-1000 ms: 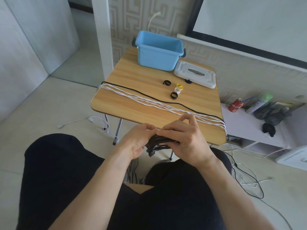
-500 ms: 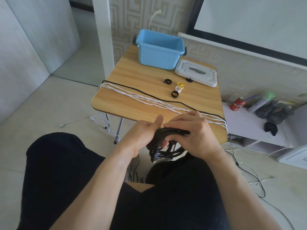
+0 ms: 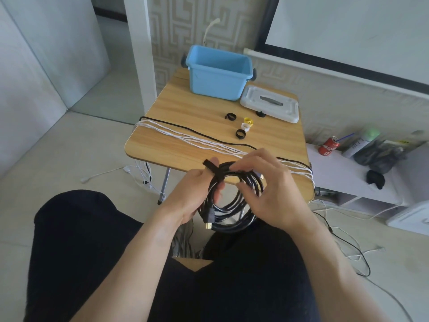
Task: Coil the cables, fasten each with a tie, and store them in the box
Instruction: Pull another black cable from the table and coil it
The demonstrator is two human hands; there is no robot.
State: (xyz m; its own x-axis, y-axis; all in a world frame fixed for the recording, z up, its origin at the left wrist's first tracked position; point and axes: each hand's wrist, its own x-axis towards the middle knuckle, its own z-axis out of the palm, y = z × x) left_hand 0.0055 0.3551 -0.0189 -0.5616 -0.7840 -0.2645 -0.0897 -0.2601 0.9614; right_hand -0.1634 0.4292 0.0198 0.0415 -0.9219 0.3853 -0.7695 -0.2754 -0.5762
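At lower centre of the frame we find the coiled black cable [image 3: 228, 205] held above the lap. The left hand [image 3: 192, 196] grips its left side, pinning a black tie [image 3: 212, 169] across the strands; the right hand [image 3: 267, 189] pinches the top of the coil. Beyond, loose white cables [image 3: 185, 138] and one black cable [image 3: 185, 127] cross the wooden table [image 3: 197, 108]. Spare ties [image 3: 241, 132] lie mid-table. At upper centre stands the blue box [image 3: 217, 77], its white lid [image 3: 270, 104] beside it.

A coiled black cable [image 3: 228, 205] with a black tie [image 3: 212, 169] hung before the table's near edge; blue box [image 3: 218, 73] stood at the far edge.
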